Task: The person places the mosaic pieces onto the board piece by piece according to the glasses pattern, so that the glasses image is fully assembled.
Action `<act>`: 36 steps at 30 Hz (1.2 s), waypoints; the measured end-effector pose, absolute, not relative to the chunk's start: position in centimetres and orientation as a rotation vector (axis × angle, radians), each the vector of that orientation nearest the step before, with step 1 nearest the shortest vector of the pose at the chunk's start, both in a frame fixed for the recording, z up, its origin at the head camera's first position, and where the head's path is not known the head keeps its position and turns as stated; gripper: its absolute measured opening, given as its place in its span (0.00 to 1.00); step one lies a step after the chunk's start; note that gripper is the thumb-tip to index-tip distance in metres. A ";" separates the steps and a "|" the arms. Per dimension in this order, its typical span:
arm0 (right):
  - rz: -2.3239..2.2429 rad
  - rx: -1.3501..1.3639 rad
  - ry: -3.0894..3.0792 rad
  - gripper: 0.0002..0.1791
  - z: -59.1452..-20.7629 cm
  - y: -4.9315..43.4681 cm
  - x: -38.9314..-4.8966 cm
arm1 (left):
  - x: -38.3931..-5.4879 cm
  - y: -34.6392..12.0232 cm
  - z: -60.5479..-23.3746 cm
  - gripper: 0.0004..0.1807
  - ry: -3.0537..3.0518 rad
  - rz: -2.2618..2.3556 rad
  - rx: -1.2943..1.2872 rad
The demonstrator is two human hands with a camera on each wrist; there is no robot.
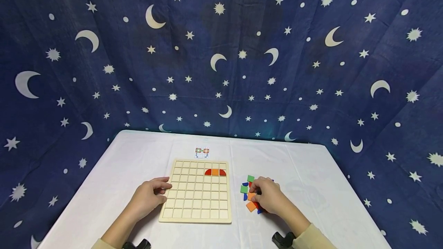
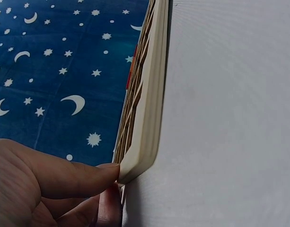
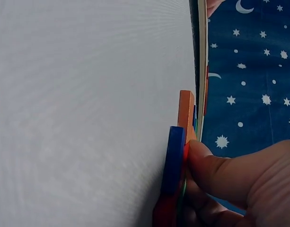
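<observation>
Right of the grid board (image 1: 195, 220) on the desk (image 1: 308, 180), coloured pieces (image 1: 243, 189) are scattered beneath the right hand (image 1: 270, 195), its fingers bent; whether one is pinched cannot be told. The board's left edge is touched by the left hand (image 1: 149, 197), its fingers relaxed. For a clean pick, one piece should be parted from its neighbours and gripped by its sides, the board being kept steady.

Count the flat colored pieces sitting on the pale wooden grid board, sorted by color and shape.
Red pieces with one curved edge: 2
Orange square piece: 1
Total on the pale wooden grid board: 3
</observation>
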State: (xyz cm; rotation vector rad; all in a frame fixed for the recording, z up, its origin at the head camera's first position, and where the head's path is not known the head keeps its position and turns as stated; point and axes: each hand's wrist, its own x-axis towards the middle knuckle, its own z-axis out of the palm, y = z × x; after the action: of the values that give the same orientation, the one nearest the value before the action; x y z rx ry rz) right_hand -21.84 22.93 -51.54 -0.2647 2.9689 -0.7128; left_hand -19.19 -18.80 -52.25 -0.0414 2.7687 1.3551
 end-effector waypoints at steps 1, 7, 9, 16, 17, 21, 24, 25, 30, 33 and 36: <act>-0.709 -0.271 2.971 0.14 -51.5 23.0 -21.8 | -19.2 -18.8 -52.2 0.21 2.767 1.356 -0.048; -0.740 -0.248 2.963 0.15 -51.5 22.9 -21.7 | -19.2 -18.7 -52.3 0.22 2.781 1.339 -0.061; -0.749 -0.232 2.959 0.15 -51.5 22.9 -21.6 | -19.2 -18.7 -52.2 0.22 2.781 1.336 -0.051; -0.722 -0.251 2.975 0.15 -51.4 22.9 -21.5 | -19.1 -18.8 -52.1 0.22 2.780 1.341 -0.028; -0.723 -0.254 2.974 0.15 -51.4 22.9 -21.5 | -19.1 -18.8 -52.2 0.22 2.781 1.339 -0.029; -0.710 -0.243 2.982 0.14 -51.4 22.8 -21.3 | -19.1 -18.8 -52.2 0.22 2.786 1.329 -0.035; -0.674 -0.238 3.007 0.13 -51.5 22.7 -21.2 | -19.1 -18.7 -52.2 0.21 2.787 1.330 -0.038; -0.668 -0.242 3.013 0.14 -51.5 22.7 -21.2 | -19.2 -18.7 -52.2 0.21 2.787 1.332 -0.035; -0.672 -0.281 3.022 0.17 -51.5 22.8 -21.0 | -19.1 -18.7 -52.1 0.21 2.787 1.342 -0.022; -0.724 -0.272 2.994 0.16 -51.4 22.8 -21.2 | -19.1 -18.8 -52.2 0.21 2.788 1.341 -0.023; -0.781 -0.215 2.954 0.13 -51.0 22.7 -21.5 | -19.1 -18.8 -52.2 0.21 2.791 1.337 -0.019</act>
State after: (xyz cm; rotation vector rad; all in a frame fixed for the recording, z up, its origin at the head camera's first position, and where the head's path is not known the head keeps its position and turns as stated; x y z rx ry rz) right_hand -21.47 22.71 -51.00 -0.2151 2.9538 -0.7813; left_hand -19.12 -18.79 -52.20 -0.0193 2.7908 1.3373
